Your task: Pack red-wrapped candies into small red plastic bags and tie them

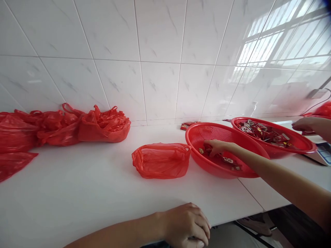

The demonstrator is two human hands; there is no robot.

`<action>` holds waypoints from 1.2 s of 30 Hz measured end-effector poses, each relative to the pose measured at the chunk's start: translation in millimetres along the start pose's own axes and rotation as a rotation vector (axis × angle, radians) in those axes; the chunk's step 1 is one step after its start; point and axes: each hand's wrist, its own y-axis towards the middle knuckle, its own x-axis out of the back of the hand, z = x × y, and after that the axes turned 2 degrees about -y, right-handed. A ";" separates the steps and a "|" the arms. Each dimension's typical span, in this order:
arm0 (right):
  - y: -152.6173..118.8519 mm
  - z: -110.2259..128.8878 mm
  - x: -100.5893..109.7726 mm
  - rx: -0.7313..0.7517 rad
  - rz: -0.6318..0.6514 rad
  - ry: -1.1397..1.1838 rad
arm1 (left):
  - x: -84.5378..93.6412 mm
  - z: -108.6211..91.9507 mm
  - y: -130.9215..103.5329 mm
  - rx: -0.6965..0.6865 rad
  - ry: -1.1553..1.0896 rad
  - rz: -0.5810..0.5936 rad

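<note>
My right hand (217, 146) reaches down into the near red plastic basket (248, 146). Its fingers close around a small red-wrapped packet (207, 148); the fingertips are partly hidden. A few more small wrapped packets (228, 160) lie at the bottom of that basket. Left of the basket, an open red plastic bag (161, 168) stands with its mouth facing up, touching the rim; no contents show in it. My left hand (188, 224) rests at the front edge of the white table (103, 193), fingers curled in and nothing visible in them.
Several bunched red plastic bags (103, 127) line the wall at left. A second red basket (301, 146) with many wrapped packets stands at right, beside a scale (323, 153). Another person's hand (310, 124) is beyond it. A red packet (186, 126) lies behind the near basket.
</note>
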 end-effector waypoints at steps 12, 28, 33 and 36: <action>-17.0 10.0 23.3 0.053 0.009 0.558 | -4.6 2.8 -1.5 -0.012 0.011 -0.002; -34.4 194.1 -29.7 0.547 -0.321 0.741 | 126.6 17.5 -37.7 0.768 -0.186 -1.194; 1.4 202.2 -83.5 0.519 -0.445 0.662 | 126.2 31.7 -70.0 0.806 -0.018 -0.951; 10.3 200.9 -105.0 0.492 -0.480 0.771 | 115.7 35.1 -76.7 0.833 -0.035 -0.911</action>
